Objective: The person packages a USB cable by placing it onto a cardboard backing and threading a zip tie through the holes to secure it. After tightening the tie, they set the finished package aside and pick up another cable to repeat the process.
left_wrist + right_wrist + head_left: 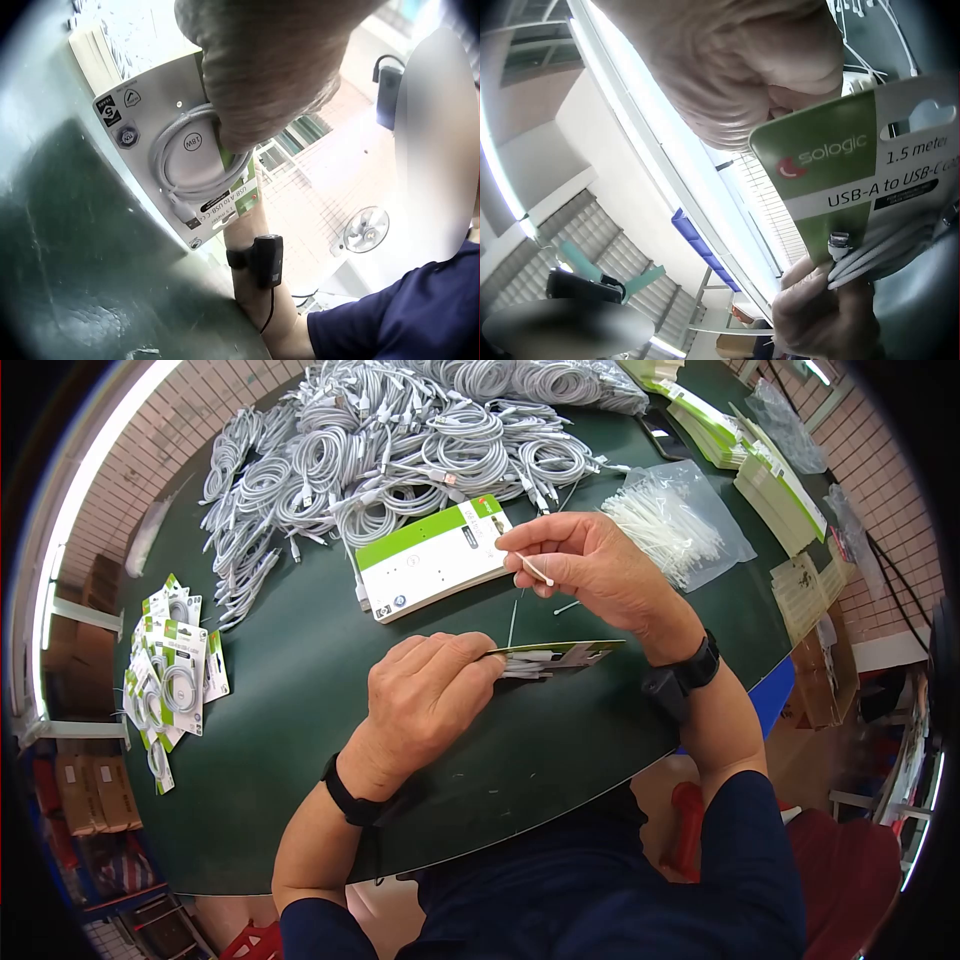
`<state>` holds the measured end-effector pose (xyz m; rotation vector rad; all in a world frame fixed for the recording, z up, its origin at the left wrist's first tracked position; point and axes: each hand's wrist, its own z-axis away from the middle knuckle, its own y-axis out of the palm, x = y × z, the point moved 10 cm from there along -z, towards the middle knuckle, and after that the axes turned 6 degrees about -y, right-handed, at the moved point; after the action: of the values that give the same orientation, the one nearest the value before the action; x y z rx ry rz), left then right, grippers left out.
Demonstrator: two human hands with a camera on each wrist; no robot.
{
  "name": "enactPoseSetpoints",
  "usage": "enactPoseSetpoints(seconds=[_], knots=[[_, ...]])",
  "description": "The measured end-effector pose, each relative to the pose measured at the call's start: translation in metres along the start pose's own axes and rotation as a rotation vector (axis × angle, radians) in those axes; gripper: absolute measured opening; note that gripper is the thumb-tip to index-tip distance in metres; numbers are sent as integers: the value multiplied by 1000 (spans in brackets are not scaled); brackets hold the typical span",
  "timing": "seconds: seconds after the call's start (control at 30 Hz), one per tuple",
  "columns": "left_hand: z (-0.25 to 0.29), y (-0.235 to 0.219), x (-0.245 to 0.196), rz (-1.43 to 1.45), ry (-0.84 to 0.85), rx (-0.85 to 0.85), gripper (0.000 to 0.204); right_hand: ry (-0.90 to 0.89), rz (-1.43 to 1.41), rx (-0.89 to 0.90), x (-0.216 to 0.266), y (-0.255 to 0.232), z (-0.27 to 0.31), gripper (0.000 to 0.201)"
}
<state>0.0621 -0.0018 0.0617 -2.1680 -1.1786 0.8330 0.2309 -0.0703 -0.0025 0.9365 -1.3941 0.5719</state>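
Note:
My left hand point(432, 695) grips a green-and-white cable card point(556, 654) held edge-on over the green table point(300, 690). A coiled white USB cable point(196, 161) lies against that card point(161, 142), under my left fingers point(262, 82). The card's green face point(840, 165) reads "USB-A to USB-C". Just above the card, my right hand point(590, 565) pinches a thin white cable tie point(535, 569) between thumb and forefinger. A second tie point(512, 622) hangs down toward the card.
A stack of blank cards point(432, 558) lies just beyond my hands. A big heap of coiled white cables point(400, 440) fills the far table. A clear bag of ties point(670, 520) sits right, finished packs point(172, 675) left, and more card stacks point(775, 480) far right.

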Motion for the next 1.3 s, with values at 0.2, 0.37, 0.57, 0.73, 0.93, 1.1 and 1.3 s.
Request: enactPoseSetpoints(seconds=[0.2,0.37,0.57,0.73,0.93,1.1,1.3], knots=[[2,1,0,-4,0,0,31,-30,151,36,8,9,3,24],[2,2,2,5,1,3,32,-46,141,13,0,11,2,23],[3,5,5,26,-4,14,33,38,168,-61,-18,0,0,20],[4,6,6,38,-4,26,34,68,149,-63,-28,1,-1,18],[5,7,6,19,17,-16,23,88,154,-42,-33,5,-1,17],[6,7,6,18,23,-31,24,119,95,-4,-45,9,-1,15],[5,6,6,20,22,-21,24,169,137,64,-48,18,0,13]])
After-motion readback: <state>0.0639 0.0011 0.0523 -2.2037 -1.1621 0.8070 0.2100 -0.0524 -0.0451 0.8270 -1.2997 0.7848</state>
